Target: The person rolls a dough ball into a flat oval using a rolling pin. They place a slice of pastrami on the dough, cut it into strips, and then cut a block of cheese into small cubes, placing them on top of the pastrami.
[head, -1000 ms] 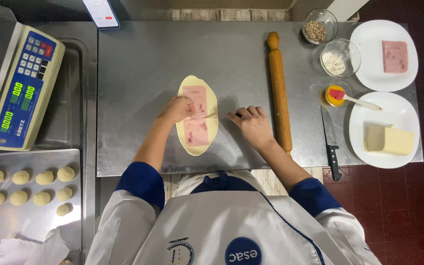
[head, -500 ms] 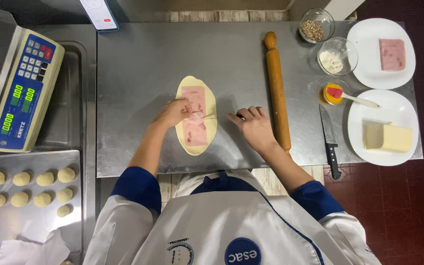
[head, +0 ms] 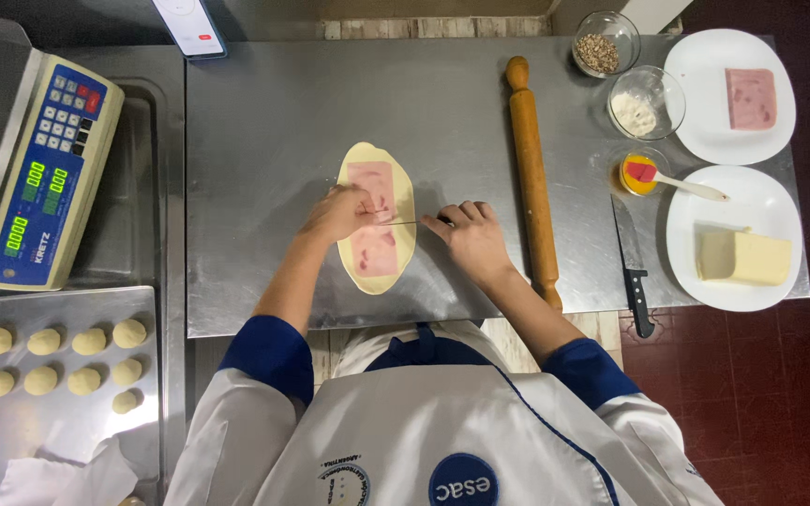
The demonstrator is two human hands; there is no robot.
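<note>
Where ham (head: pixel 374 214) tops dough (head: pixel 376 275): left hand (head: pixel 337 213) fingers pinched there; right hand (head: pixel 470 239) fingers flat; seeds bowl (head: pixel 606 42), flour bowl (head: pixel 646 101).

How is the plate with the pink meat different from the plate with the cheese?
The meat plate sits farther from the person; the cheese plate sits nearer, beside the knife. The meat plate holds a pink square slice; the cheese plate holds a pale yellow stack. Both are round and white.

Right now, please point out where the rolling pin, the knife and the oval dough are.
rolling pin (head: pixel 532 178), head view, middle of the wooden barrel.
knife (head: pixel 624 225), head view, on the blade.
oval dough (head: pixel 403 192), head view, bare right edge.
</note>
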